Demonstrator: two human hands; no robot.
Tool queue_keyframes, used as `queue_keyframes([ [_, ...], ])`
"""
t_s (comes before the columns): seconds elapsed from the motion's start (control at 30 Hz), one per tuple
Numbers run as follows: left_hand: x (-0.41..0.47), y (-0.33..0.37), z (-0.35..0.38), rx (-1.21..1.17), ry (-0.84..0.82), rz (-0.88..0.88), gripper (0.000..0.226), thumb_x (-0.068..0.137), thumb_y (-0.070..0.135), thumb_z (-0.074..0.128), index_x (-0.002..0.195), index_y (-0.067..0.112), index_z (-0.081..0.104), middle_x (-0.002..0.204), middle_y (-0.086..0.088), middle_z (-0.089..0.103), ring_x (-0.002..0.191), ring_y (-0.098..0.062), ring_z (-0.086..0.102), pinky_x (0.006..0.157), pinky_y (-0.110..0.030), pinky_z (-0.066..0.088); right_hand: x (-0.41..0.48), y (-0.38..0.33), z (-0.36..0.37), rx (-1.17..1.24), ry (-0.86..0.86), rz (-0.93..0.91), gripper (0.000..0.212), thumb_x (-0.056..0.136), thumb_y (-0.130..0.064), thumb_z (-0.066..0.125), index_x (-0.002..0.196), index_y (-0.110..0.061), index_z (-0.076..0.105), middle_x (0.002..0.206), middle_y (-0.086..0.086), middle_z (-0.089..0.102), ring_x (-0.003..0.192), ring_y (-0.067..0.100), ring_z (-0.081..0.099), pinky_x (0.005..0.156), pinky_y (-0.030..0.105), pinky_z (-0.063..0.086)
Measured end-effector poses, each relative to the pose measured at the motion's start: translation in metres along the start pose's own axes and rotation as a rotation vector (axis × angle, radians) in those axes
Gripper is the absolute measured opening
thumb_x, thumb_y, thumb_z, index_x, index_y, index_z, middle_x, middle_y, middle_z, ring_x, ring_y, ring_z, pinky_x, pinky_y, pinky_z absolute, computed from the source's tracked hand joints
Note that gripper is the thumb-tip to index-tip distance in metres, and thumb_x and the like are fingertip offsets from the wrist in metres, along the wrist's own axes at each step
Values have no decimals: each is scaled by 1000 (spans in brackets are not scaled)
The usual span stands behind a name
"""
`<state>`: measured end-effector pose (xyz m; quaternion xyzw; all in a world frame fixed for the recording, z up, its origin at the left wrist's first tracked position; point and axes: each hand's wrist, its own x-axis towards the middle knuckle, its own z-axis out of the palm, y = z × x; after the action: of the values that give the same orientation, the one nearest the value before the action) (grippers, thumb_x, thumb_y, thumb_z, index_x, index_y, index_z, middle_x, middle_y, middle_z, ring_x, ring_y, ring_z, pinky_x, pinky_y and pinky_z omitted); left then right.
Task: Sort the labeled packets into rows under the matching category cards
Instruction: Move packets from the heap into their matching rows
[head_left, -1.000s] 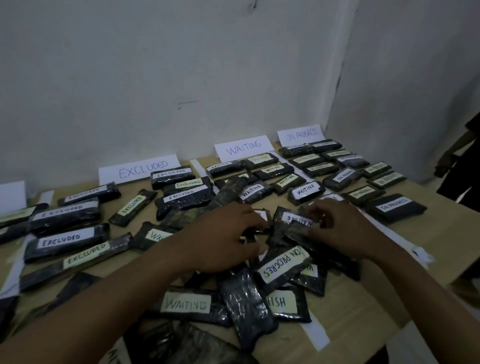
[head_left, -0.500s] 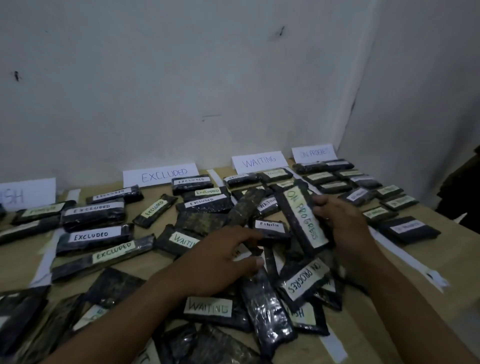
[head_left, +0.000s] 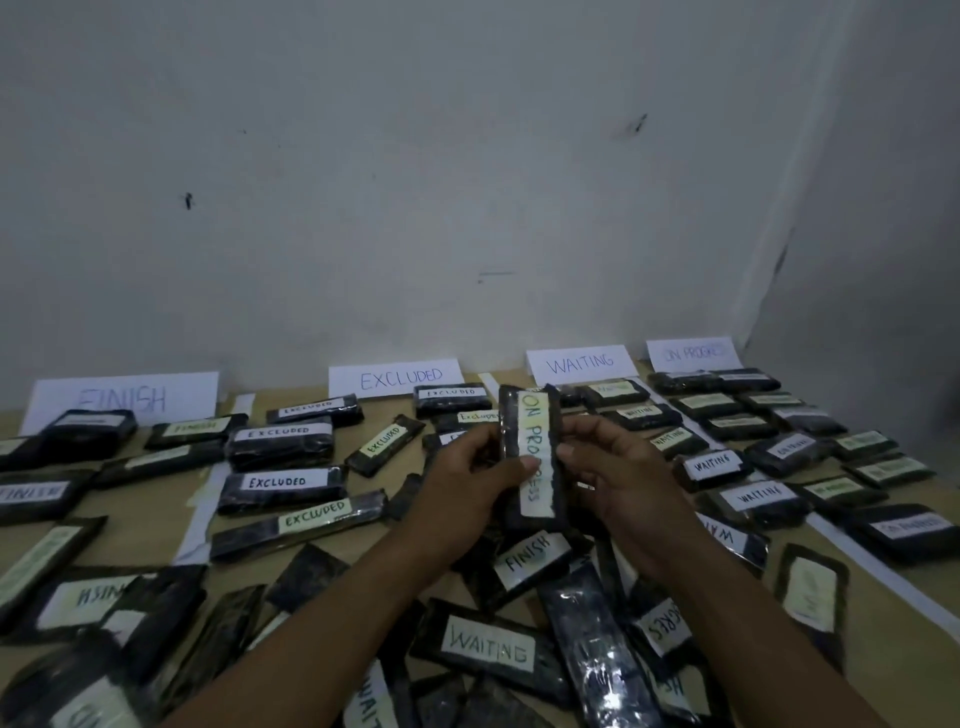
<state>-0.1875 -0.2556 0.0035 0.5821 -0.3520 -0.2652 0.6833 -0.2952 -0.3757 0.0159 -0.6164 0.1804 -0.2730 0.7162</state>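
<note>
Well, the tabletop (head_left: 150, 535) is laid out in bands of dark packets. By its label, the one in hand belongs in the far-right band, under the ON PROGRESS card (head_left: 693, 354). An unsorted heap (head_left: 519, 623) lies just under the person's arms. The ON PROGRESS row (head_left: 789, 449) runs down the right side, apart from the heap, with the WAITING row (head_left: 714, 462) between them.

The packet (head_left: 532, 457) is up off the tabletop, held upright above the heap with its label facing the person. Both hands are closed round it. The left hand (head_left: 467, 483) pinches its left edge with the thumb on the label, and the right hand (head_left: 618, 483) grips the right edge the same way.

To my eye the label is already read, so the good move is to release the left hand and carry with the right. It should pass above the WAITING row without brushing it. Then the packet goes down flat, label up, at the near end of the ON PROGRESS row and square to its neighbours. The wrapping looks slick, so a firm pinch matters.
</note>
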Motion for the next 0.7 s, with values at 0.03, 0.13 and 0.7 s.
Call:
queue_keyframes([
  [0.03,0,2,0,-24,27,-2,20,89,3,61,105,14,65,93,1,73,78,-10,71,63,-19,53,1,0,2,-22,-9,3,20,89,0,55,105,-6,66,100,17,72,85,31,68,74,42,57],
  [0.13,4,3,-4,-85,109,-30,20,89,4,60,103,16,66,96,-7,73,84,-23,69,72,-38,56,6,-1,8,-67,-34,5,23,89,-2,58,109,-8,68,101,14,73,86,27,70,72,38,58],
  [0.7,14,7,-17,-215,196,-56,15,82,-4,63,92,8,62,82,-12,70,63,-27,66,51,-30,51,16,19,21,123,192,-143,40,75,8,69,104,-16,57,86,1,75,78,19,72,64,31,59],
])
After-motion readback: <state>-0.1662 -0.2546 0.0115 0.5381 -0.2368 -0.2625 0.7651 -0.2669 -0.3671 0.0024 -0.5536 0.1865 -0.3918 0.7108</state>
